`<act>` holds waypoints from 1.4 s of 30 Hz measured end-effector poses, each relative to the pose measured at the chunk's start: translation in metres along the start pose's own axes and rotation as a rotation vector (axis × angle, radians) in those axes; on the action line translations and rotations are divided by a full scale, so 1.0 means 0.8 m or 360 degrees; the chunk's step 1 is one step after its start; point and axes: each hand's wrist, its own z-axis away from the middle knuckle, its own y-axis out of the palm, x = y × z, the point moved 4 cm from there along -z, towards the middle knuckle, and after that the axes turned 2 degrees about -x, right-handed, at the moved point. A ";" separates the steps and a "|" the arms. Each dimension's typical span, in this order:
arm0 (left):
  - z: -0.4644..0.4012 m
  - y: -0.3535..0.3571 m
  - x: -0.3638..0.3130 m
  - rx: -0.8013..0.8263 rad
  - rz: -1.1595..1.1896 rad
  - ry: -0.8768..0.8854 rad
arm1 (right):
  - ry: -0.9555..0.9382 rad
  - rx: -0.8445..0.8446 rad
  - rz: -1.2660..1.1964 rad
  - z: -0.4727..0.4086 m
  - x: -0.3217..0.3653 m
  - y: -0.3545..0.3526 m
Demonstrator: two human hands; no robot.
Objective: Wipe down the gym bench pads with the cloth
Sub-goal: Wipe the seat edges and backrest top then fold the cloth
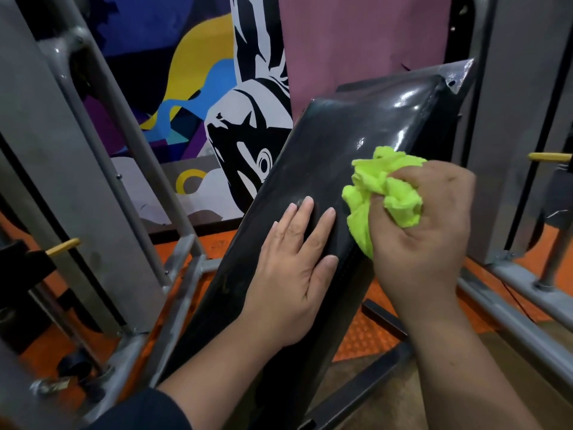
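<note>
Two hands: both on the black bench pad (pixel 335 156), which slopes up from lower left to upper right
Left hand (pixel 294 268): flat, palm down on the pad, fingers (pixel 299 212) straight and a little spread, thumb lying along the pad's right edge; grasps nothing
Right hand (pixel 424 231): fingers curled tight round the bunched cloth (pixel 384 187), knuckles toward the camera
Cloth: lime green, crumpled; most of it bulges out above and left of the fist, touching the pad's top face near the right edge, one fold hanging down by the side seam
Pad surface: glossy, reflections near the upper end; small round mark just by the left fingertips
Pad top corner: clear plastic film (pixel 459 76) peeling loose
Left of pad: grey steel machine frame (pixel 62 150) with slanted tubes, yellow-tipped pin (pixel 63 246) sticking out
Right of pad: another grey upright (pixel 508 119), second yellow-tipped pin (pixel 548 157)
Behind: painted wall mural (pixel 223 119), black-and-white figure over yellow, blue, purple shapes; pink panel beside it
Floor: orange studded matting (pixel 366 333), dark base bars of the bench crossing it
Sleeve: dark cuff (pixel 148 411) on the left forearm, right forearm bare
Hidden: right fingertips buried in the cloth; pad's lower end covered by the left forearm; frame tops cut off by the picture edge
Hard to tell: whether the right palm itself touches the pad
</note>
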 end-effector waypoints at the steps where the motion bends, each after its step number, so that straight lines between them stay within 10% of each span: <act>1: -0.006 0.001 -0.002 -0.0004 0.0014 0.0013 | -0.0008 0.0008 0.0007 -0.001 -0.002 -0.002; 29: -0.068 0.006 -0.019 -0.0151 -0.0001 0.0051 | -0.0036 -0.0249 -0.0013 -0.142 -0.041 0.009; 42: -0.066 0.005 -0.022 -0.0186 -0.0009 0.0042 | -0.0093 0.0199 0.0461 -0.215 -0.032 0.016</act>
